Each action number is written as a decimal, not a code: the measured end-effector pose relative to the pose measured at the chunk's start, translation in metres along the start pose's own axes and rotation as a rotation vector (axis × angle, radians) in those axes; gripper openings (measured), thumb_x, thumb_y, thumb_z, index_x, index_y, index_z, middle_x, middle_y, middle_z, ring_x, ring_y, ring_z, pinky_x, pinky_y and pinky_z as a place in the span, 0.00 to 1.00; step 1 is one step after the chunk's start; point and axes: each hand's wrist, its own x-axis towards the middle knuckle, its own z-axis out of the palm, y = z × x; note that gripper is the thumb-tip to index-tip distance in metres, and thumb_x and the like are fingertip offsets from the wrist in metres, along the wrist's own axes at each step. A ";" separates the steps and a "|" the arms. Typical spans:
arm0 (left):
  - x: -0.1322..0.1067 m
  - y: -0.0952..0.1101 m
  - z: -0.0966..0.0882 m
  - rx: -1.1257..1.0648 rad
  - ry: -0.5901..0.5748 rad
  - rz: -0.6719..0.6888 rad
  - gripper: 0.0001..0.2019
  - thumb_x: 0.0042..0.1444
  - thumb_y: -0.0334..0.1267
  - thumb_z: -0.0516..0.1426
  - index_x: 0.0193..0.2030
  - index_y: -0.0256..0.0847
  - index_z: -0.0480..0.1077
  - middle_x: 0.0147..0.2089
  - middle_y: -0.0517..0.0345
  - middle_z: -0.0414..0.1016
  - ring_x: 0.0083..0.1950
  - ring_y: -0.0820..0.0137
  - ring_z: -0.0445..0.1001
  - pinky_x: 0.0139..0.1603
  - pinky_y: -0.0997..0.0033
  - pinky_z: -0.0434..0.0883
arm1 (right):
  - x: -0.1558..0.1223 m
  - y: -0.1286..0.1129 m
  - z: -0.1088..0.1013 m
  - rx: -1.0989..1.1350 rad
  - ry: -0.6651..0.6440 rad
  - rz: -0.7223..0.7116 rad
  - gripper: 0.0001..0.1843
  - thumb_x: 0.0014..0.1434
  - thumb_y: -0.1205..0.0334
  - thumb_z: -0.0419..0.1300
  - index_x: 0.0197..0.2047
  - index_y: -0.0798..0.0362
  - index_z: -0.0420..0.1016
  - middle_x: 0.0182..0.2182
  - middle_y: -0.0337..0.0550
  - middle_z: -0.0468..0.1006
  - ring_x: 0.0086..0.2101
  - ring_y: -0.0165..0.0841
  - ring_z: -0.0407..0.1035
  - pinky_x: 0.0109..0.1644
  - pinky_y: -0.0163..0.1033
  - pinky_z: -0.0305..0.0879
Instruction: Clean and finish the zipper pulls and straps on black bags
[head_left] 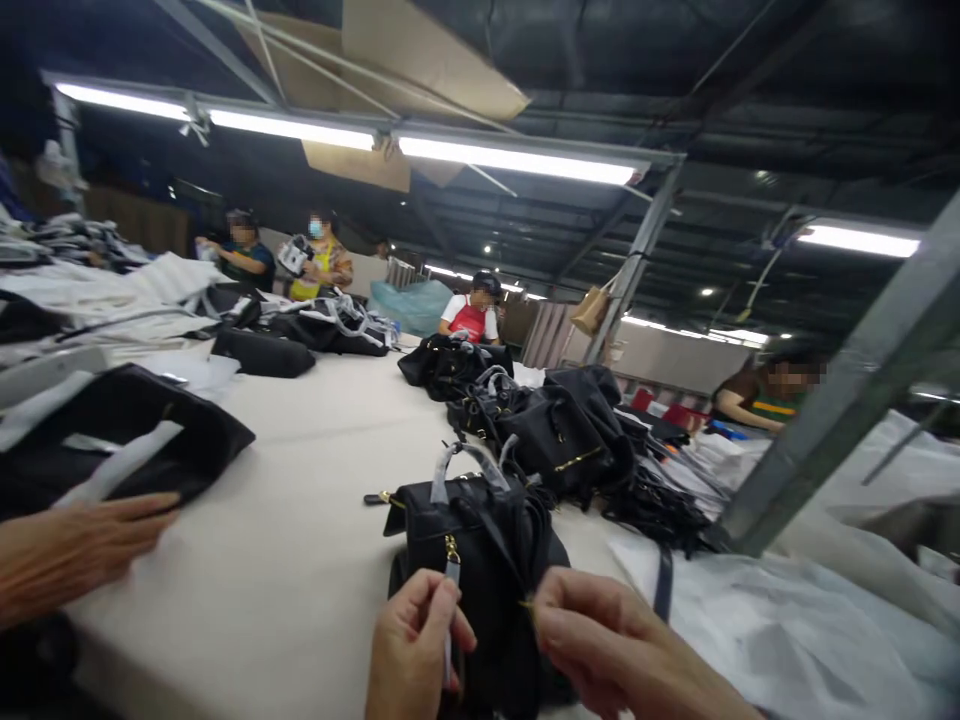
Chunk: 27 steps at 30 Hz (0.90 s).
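Note:
A black handbag point(480, 540) with gold hardware and plastic-wrapped handles stands on the table right in front of me. My left hand point(416, 650) is closed in a pinch on a thin wrapped strap or zip pull point(452, 572) hanging from the bag's gold ring. My right hand point(600, 640) is closed too, pinching a small gold-coloured part at the bag's side; what it is I cannot make out. Both hands touch the bag's front.
Another person's hand point(75, 550) rests at the left beside a flat black bag point(120, 430). More black bags point(555, 430) stand in a row behind mine. White wrapping sheets point(787, 620) lie right. A slanted metal post point(840, 410) rises there. Several workers sit farther back.

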 end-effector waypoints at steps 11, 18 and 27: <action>0.001 -0.013 -0.001 0.045 0.032 0.100 0.23 0.51 0.62 0.58 0.26 0.41 0.71 0.15 0.61 0.69 0.16 0.76 0.56 0.17 0.76 0.52 | 0.087 0.007 0.026 -0.610 0.077 -0.170 0.14 0.51 0.61 0.53 0.16 0.51 0.59 0.16 0.31 0.57 0.22 0.27 0.54 0.25 0.35 0.46; 0.000 -0.019 -0.003 0.166 0.102 0.205 0.19 0.53 0.59 0.57 0.31 0.44 0.69 0.17 0.61 0.69 0.19 0.71 0.64 0.25 0.74 0.62 | 0.088 0.009 0.030 -0.679 0.162 -0.168 0.15 0.50 0.60 0.54 0.15 0.50 0.60 0.17 0.33 0.62 0.23 0.29 0.58 0.26 0.35 0.47; -0.004 -0.016 -0.009 0.349 0.147 0.275 0.20 0.55 0.56 0.57 0.48 0.48 0.75 0.23 0.56 0.75 0.24 0.66 0.72 0.32 0.73 0.70 | 0.090 0.013 0.029 -0.598 0.125 -0.146 0.14 0.49 0.60 0.54 0.14 0.51 0.60 0.14 0.32 0.58 0.20 0.27 0.53 0.23 0.35 0.43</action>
